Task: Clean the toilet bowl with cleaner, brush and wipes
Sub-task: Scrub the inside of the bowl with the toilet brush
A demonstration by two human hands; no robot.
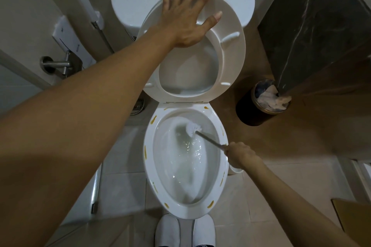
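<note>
left hand (186,19) flat on raised seat (230,50), right hand (240,155) gripping white-headed brush (193,127) in bowl (148,166).

Dim, flat indoor light with a brownish cast; glare glints off the water in the toilet bowl (185,158) near centre. Wide-angle bending stretches the edges (worst at 9 o'clock), and the left forearm (66,126) there looks soft and shadowed

bin (249,110) of tissues beside marble wall (313,25)

White toilet bowl (149,158) (yellow smears along its rim), seat (230,50) raised, white-headed brush (193,127) inside.
</note>
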